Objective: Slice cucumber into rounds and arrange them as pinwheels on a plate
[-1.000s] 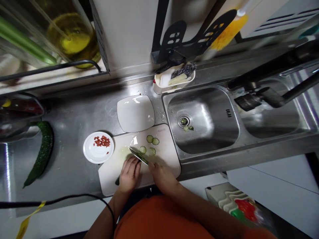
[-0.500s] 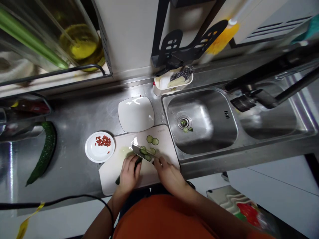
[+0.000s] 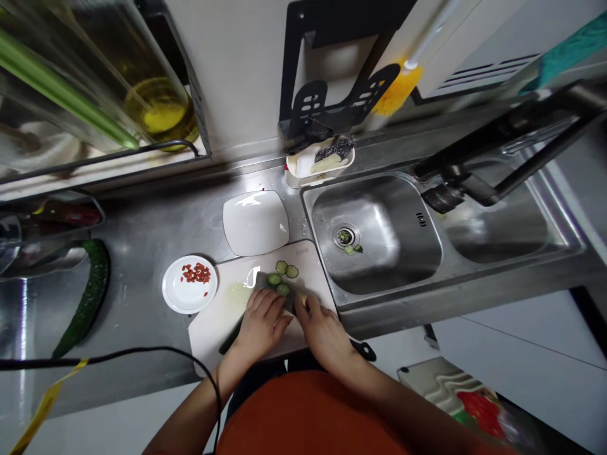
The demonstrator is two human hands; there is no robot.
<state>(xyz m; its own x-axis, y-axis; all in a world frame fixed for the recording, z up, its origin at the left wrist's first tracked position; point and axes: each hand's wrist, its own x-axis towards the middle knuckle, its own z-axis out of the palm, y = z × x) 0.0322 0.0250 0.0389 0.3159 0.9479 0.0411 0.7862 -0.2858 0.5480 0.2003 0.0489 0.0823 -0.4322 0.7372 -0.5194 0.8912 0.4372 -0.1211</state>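
My right hand (image 3: 325,332) is closed round a kitchen knife, its black handle end (image 3: 365,350) sticking out behind my wrist. The knife's blade (image 3: 263,282) lies flat over the white cutting board (image 3: 208,341), with several cucumber slices (image 3: 274,279) on it. My left hand (image 3: 260,321) reaches over the blade, fingers stretched out and thumb apart, fingertips at the lowest slice. Partly under that hand lies the uncut cucumber piece (image 3: 229,339) on the board. Two more cucumber slices (image 3: 286,269) rest near the board's far edge.
A white square plate (image 3: 256,224) stands behind the board. Left of it is a round plate (image 3: 180,297) with small red pieces. A whole cucumber (image 3: 88,303) lies at far left. The steel sink (image 3: 389,265) adjoins on the right, below a black faucet (image 3: 467,186).
My left hand has moved off the cucumber piece, rightward to the slices on the blade. The knife has turned from tilted to flat. The view has shifted slightly.
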